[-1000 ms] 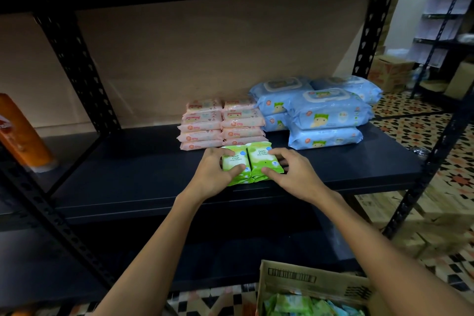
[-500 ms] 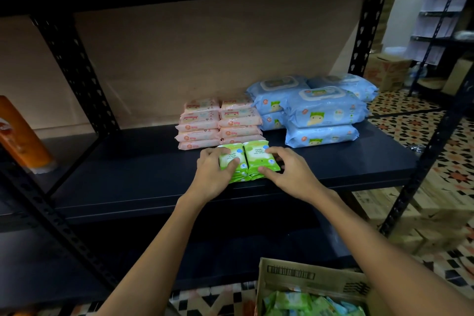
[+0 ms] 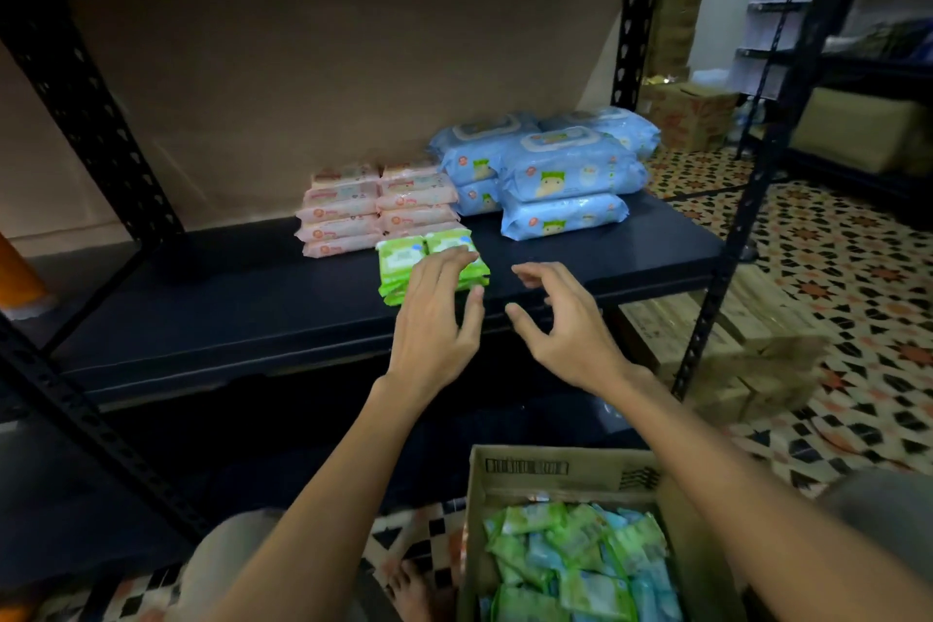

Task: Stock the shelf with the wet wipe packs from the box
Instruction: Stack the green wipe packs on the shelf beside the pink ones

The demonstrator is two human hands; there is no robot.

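Nearest me the box (image 3: 565, 475) sits low at right, its top open and crammed with loose green and blue packs (image 3: 570, 566), so plenty is left to stock. Above it my two forearms reach up to the shelf (image 3: 227, 313). My right hand (image 3: 565, 318) hangs over the shelf's front edge with fingers spread and loosely bent, released and holding nothing. My left hand (image 3: 436, 313) is just beside it, fingers straight and extended over the near end of the green stack (image 3: 404, 263); I think the fingertips brush the top pack, but motion blur keeps me from being sure of contact, and it grips nothing either way. That stack stands as two columns side by side near the front of the shelf, touching the pink packs (image 3: 376, 210) behind it. Further back and right, the blue packs (image 3: 560, 177) are piled two high. The risk I see is the green stack's position: it is close to the edge and only loosely squared, so a careless drag of my left fingers across it could slide the top pack forward and off the shelf. Slippery film wrappers make that likelier. Reaching down to the box too quickly, my right wrist could also clip the shelf edge.
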